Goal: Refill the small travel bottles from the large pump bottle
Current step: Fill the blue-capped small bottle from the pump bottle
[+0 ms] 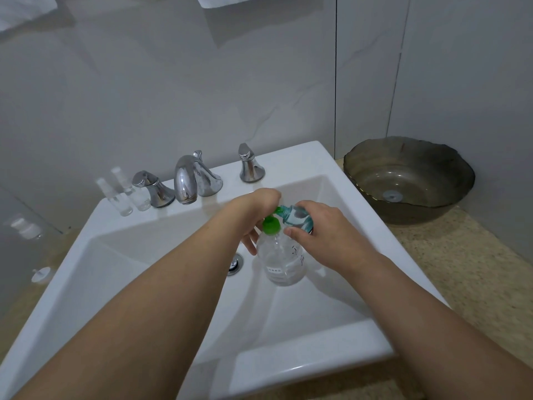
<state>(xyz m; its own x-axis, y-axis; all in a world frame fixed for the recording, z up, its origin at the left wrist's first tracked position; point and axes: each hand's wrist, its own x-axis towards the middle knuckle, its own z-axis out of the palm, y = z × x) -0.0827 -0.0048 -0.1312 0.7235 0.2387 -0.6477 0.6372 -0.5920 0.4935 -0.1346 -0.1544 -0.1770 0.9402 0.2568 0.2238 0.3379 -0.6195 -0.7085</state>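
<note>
A large clear pump bottle (281, 259) with a green pump head (270, 225) hangs over the white sink (161, 241). My left hand (256, 215) is curled over the pump head from the left, fingers reaching down beside the bottle's neck. My right hand (326, 235) grips a small teal-tinted travel bottle (297, 216), tilted with its mouth against the green nozzle tip. Two small clear spray bottles (127, 194) stand on the sink's back left rim.
A chrome tap (187, 180) with two handles stands on the back rim. A dark glass bowl (409, 180) sits on the speckled counter at the right. A small white cap (41, 274) lies left of the sink. The drain (235, 264) is beside the bottle.
</note>
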